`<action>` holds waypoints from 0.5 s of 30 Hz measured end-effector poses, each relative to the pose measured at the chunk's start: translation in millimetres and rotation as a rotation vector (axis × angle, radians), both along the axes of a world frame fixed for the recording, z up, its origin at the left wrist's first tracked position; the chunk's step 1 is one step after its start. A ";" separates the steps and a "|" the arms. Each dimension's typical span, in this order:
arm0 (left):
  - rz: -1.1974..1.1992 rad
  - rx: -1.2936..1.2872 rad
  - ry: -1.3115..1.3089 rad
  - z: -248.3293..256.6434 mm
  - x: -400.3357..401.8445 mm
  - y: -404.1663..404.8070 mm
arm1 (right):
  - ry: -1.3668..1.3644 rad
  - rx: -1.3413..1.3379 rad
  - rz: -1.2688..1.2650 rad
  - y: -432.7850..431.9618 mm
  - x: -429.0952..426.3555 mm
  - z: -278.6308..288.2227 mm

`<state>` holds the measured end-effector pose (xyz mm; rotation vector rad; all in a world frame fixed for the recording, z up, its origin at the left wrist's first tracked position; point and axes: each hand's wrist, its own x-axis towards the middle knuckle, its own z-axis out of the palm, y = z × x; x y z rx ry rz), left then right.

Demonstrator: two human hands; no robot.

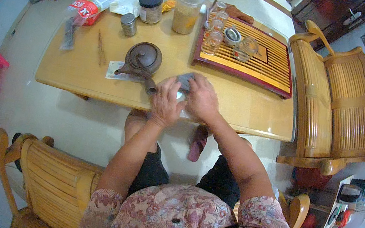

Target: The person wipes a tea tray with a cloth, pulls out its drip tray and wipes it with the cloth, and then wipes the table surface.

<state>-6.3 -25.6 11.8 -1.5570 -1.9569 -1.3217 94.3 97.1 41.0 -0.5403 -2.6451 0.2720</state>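
Note:
My right hand (203, 98) has its fingers curled on a folded grey cloth (185, 80) over the front part of the wooden table (251, 111). Close beside it, my left hand (166, 104) is palm down with its thumb apart; what lies under its fingers is hidden. A small white patch (179, 95) shows between both hands, too covered to identify. Just left of them stands a dark brown clay teapot (144, 57) with its lid on, its side handle pointing towards my left hand. Under its spout lies a printed paper note (113, 66).
A slatted tea tray (272, 74) at the right bears several glass cups (211, 43), a strainer (232, 34) and a glass pitcher (246, 48). Behind the teapot stand a metal canister (128, 25), a black-lidded jar (150, 9) and a plastic tub (186, 13). Wooden tongs (101, 48) lie left.

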 end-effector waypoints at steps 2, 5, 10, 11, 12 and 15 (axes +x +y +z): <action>0.017 -0.019 0.023 -4.5 -2.8 -2.9 | 0.009 -0.006 -0.068 10.1 31.7 2.7; -0.005 -0.039 -0.001 0.3 -1.9 -2.1 | 0.009 0.052 -0.267 53.1 94.8 -15.6; 0.004 -0.036 0.045 1.5 -2.3 -3.4 | -0.022 0.056 -0.634 94.3 162.9 -6.6; 0.000 -0.039 0.043 1.2 -2.3 -3.1 | -0.024 0.057 -0.636 97.5 165.6 -10.3; -0.007 -0.043 0.041 1.2 -1.4 -2.3 | -0.046 0.066 -0.683 93.8 162.7 -5.9; 0.003 -0.062 0.085 2.5 -0.9 -2.8 | -0.144 0.085 -0.721 76.7 138.3 -8.5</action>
